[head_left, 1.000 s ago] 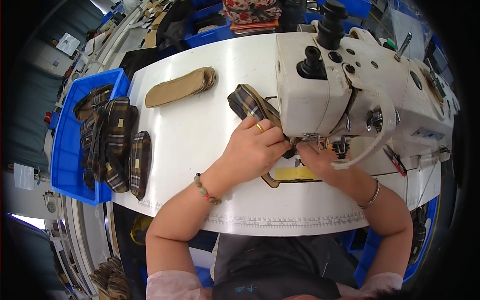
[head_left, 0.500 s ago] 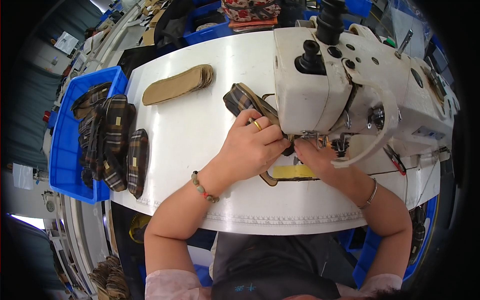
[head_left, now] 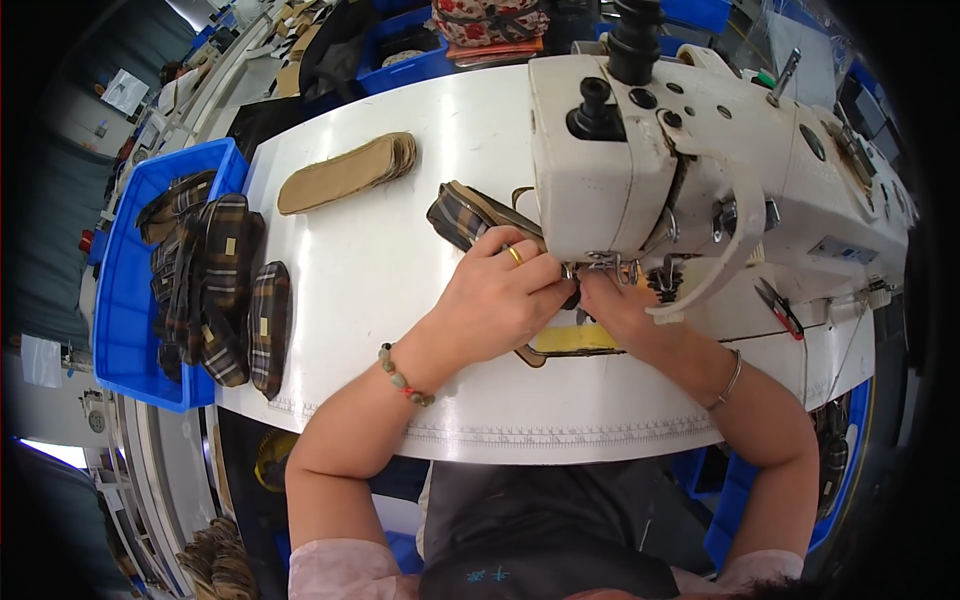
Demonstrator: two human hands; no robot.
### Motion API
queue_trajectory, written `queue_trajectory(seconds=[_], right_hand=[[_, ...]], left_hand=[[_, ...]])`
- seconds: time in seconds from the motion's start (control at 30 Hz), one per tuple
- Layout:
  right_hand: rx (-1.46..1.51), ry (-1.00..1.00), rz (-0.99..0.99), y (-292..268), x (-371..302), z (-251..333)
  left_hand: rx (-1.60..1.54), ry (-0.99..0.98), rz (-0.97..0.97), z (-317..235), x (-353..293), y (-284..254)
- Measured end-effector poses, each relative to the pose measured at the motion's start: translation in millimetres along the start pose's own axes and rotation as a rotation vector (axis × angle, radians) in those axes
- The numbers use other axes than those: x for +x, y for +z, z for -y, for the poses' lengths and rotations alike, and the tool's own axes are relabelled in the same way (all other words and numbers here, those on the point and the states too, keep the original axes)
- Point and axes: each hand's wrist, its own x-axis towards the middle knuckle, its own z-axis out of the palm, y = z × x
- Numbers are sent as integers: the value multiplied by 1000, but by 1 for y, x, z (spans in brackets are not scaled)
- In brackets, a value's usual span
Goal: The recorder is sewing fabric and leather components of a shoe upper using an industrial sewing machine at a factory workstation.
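A dark plaid fabric pouch with a tan edge lies under the head of a white sewing machine. My left hand is closed on the pouch's near edge, its fingers bent and pressed together just left of the needle area. My right hand meets it there, fingers pinched on the dark edge of the same piece beneath the presser foot. The fingertips and the stitching spot are partly hidden by the machine head and by the hands themselves.
A stack of tan oval pieces lies on the white table. At the left, a blue bin holds several plaid pouches, with another plaid pouch beside it. Red-handled snips lie right of the machine. A yellow strip shows near my wrists.
The whole view has shifted slightly, moving the scene a little to the left. Both hands stay at the needle area on the pouch, with hardly any visible movement against the machine.
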Motion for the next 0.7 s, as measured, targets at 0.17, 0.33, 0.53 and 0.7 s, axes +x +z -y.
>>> queue_trajectory(seconds=[0.17, 0.33, 0.53, 0.7], right_hand=[[586, 173, 138, -8, 4, -1], [210, -37, 292, -35, 10, -5], [67, -188, 198, -57, 8, 8], [653, 395, 26, -33, 2, 14]], left_hand=[[-8, -8, 81, 2, -2, -3], [-28, -8, 130, -2, 0, -6], [-54, -108, 243, -5, -7, -5], [3, -78, 257, -1, -12, -3]])
